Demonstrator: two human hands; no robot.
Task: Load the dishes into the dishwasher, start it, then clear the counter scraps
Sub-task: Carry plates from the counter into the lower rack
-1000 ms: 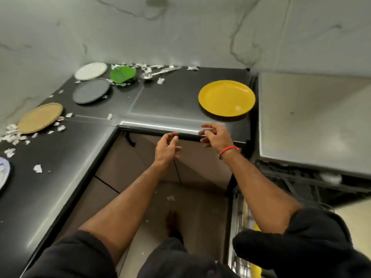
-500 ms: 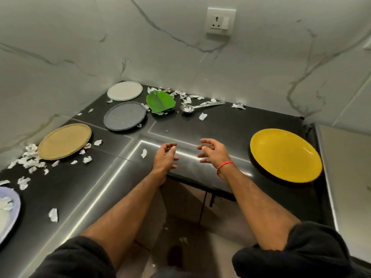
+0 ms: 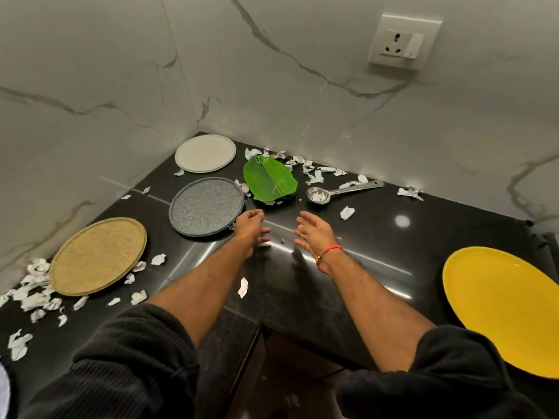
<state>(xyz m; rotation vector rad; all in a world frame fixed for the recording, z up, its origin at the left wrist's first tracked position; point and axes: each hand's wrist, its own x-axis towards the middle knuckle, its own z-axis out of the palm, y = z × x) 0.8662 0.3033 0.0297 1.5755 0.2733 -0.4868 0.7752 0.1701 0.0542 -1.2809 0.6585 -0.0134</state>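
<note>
On the black corner counter [image 3: 363,267] lie several dishes: a white plate [image 3: 205,153] at the back, a speckled grey plate [image 3: 206,206], a tan plate [image 3: 97,255] at the left, a green leaf-shaped plate [image 3: 269,179], a steel ladle [image 3: 338,192] and a yellow plate [image 3: 505,306] at the right. Both hands hover over the counter and hold nothing. My left hand [image 3: 251,226] is by the grey plate's right rim, fingers loosely curled. My right hand [image 3: 314,232] is spread open just short of the ladle. White paper scraps [image 3: 36,285] are scattered around.
Marble walls meet at the corner behind the dishes. A wall socket [image 3: 403,43] sits high at the right. A pale plate edge [image 3: 3,388] shows at the lower left. The floor [image 3: 287,397] is visible below the counter's inner corner.
My view has lifted from the floor and dishwasher to the counter corner. Both hands have moved forward over the counter, toward the grey plate and ladle, still holding nothing.
</note>
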